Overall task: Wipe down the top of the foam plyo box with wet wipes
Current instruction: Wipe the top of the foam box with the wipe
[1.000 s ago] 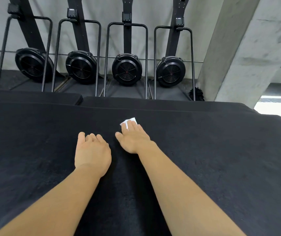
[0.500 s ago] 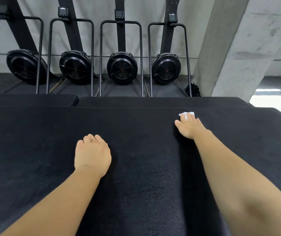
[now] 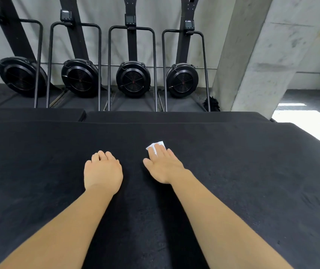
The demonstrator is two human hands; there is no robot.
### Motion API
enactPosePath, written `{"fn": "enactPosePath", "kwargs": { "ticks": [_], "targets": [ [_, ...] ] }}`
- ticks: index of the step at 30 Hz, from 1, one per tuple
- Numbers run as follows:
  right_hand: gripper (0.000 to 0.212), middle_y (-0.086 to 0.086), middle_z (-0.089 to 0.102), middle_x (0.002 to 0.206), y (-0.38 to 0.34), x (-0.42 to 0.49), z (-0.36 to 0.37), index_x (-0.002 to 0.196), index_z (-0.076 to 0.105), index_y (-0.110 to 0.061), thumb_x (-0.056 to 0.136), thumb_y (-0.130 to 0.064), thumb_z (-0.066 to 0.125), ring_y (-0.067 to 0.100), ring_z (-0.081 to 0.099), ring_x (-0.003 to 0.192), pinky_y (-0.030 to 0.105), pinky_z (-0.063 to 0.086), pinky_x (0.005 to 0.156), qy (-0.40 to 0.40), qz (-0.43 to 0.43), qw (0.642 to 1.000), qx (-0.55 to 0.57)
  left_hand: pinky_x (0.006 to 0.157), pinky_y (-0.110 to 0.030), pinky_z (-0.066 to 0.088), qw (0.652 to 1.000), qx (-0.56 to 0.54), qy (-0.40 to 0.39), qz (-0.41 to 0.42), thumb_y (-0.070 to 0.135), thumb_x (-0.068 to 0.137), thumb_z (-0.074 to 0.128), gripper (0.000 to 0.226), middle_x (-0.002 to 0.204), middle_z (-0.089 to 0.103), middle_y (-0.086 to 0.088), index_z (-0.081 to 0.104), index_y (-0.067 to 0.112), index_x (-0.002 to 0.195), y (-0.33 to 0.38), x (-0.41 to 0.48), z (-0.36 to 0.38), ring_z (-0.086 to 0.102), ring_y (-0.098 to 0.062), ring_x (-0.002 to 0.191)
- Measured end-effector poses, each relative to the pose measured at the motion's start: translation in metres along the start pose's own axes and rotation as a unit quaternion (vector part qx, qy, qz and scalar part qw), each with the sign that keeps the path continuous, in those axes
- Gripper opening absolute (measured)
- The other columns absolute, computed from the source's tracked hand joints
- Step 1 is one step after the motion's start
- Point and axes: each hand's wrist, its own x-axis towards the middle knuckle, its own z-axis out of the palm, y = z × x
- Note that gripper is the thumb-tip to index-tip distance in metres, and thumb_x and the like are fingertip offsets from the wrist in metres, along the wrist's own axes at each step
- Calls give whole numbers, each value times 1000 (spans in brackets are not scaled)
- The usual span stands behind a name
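Wipe (image 3: pixel 151 147) is back mid-box from the far right, pressed under the flat, open-fingered right grip (image 3: pixel 165 166). Left grip (image 3: pixel 103 171) stays curled, empty, braced on plyo box top (image 3: pixel 252 191). Return stroke, so wiping probably continues.

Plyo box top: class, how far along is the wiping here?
Done: a wipe is out and on the box. No wet marks show, so the area covered cannot be told. In hand: the right hand presses it flat mid-top, and the left hand rests beside it. Left: the rest of the top, extent unclear.
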Motion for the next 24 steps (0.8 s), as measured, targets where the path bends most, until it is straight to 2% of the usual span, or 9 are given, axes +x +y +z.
{"fn": "enactPosePath", "kwargs": {
  "ticks": [2,5,8,11,15,17,20,24],
  "targets": [
    [45,-7,27,147,14,0,-7,145,33,-28,101,-39,28,18,28,107,33,25,107,18,-2,1000,4,74,-29,32,1000,5,-2,1,31,103,18,34,115,51,-3,45,13,113,1,1,0,48,-21,107],
    [44,-6,28,147,46,5,-20,143,36,-29,100,-39,30,21,31,105,33,28,105,39,44,998,3,72,-29,31,1000,16,3,4,30,103,18,34,112,52,-3,46,13,111,2,2,1,48,-21,104],
    [46,-4,26,152,87,10,-35,145,34,-31,100,-41,28,28,36,121,40,27,112,45,102,994,-11,71,-29,30,1000,26,11,6,30,102,18,33,110,52,-2,45,13,109,1,4,5,48,-20,102],
    [52,-3,20,158,121,14,-48,151,28,-30,101,-44,26,33,25,139,42,19,118,33,167,985,-16,69,-29,30,999,35,20,13,30,102,18,32,105,50,-1,44,14,106,1,4,5,45,-19,95],
    [60,3,20,160,117,23,-50,155,28,-22,101,-49,30,29,17,145,43,19,119,42,224,974,14,68,-29,29,999,41,25,14,30,102,18,30,101,49,-1,43,14,103,1,3,5,31,-20,83],
    [61,7,27,156,96,23,-43,151,35,-17,99,-50,34,30,24,141,43,25,116,66,216,974,14,67,-30,29,999,45,24,14,30,102,18,30,100,49,-1,44,14,102,1,4,5,30,-20,82],
    [59,9,34,148,52,15,-24,144,42,-13,98,-49,37,30,34,134,39,31,112,89,158,983,7,68,-30,29,999,40,17,13,29,102,18,30,100,49,-1,44,14,102,2,4,4,31,-20,82],
    [62,9,32,147,-9,0,6,148,34,-10,101,-49,33,28,33,134,35,27,111,76,46,996,-23,69,-29,30,1000,24,16,10,31,102,18,32,104,50,-2,45,14,106,1,4,4,37,-18,86]
  ]
}}
